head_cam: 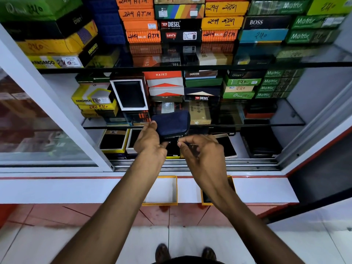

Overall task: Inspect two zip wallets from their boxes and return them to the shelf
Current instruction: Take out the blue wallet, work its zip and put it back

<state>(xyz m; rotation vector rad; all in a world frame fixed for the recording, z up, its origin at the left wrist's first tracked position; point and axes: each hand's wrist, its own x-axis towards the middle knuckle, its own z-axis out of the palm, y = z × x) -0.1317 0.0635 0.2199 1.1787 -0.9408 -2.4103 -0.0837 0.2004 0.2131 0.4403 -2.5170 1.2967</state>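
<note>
A dark blue zip wallet (pixel 172 124) is held up in front of the middle glass shelf. My left hand (pixel 149 141) grips its left edge, thumb on top. My right hand (pixel 200 149) pinches something small at the wallet's zipped lower edge, which looks like the zip pull. On the white ledge below lie an open yellow-rimmed box half (pixel 161 190) with a white inside, and a second yellow-rimmed box half (pixel 206 197) with a dark inside, partly hidden by my right forearm.
Stacked wallet boxes fill three glass shelves (pixel 285 122) of the cabinet. A sliding glass door (pixel 38 121) stands at the left, its track (pixel 247 164) along the cabinet's bottom. Open boxes with black wallets sit on the lowest level. Tiled floor and my feet are below.
</note>
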